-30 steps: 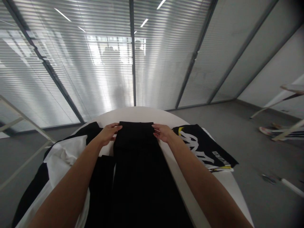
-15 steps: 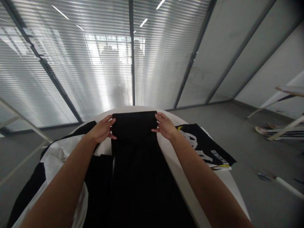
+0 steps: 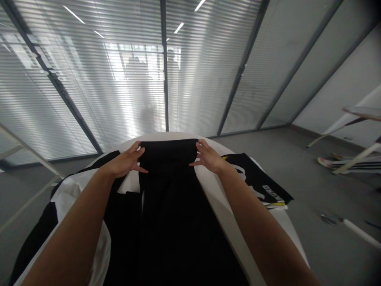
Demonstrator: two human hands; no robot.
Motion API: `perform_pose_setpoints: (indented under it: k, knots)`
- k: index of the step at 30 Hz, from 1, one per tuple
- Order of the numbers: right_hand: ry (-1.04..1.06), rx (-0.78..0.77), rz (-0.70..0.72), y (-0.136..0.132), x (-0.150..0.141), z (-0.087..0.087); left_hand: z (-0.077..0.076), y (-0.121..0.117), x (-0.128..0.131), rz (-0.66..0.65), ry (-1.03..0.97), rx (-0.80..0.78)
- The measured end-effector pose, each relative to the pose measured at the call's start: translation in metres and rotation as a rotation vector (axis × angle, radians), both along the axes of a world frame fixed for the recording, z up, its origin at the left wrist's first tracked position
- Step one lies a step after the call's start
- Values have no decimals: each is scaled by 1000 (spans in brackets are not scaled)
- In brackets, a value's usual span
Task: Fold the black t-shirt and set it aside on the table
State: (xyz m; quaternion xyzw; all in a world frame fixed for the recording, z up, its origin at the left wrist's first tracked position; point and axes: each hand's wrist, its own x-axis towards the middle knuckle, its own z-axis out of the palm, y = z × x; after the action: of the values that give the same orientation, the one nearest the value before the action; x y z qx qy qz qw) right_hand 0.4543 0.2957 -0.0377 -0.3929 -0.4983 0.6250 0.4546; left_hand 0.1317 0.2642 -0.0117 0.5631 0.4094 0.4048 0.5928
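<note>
Tbl (image 3: 207, 183): L hand (image 3: 126, 161), R hand (image 3: 208, 157) now farther apart on blk cloth (image 3: 172, 198).

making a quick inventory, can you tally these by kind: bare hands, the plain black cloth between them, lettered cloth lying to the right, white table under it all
Bare hands: 2 (left hand, right hand)
Plain black cloth between them: 1
Folded black lettered cloth: 1
White table: 1
Total: 5
</note>
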Motion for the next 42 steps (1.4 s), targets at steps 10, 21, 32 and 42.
perform_pose_setpoints:
  k: [10, 21, 32, 42]
  knots:
    - [182, 84, 64, -5, 4, 3, 4, 0, -3, -47, -94, 3]
    - [134, 83, 102, -16, 15, 5, 13, -6, -23, -160, 160, 45]
    - [187, 46, 223, -12, 29, -10, 28, -14, -21, -293, 417, 103]
    - [-101, 92, 417, -10, 45, -11, 42, -24, -8, -541, 674, 61]
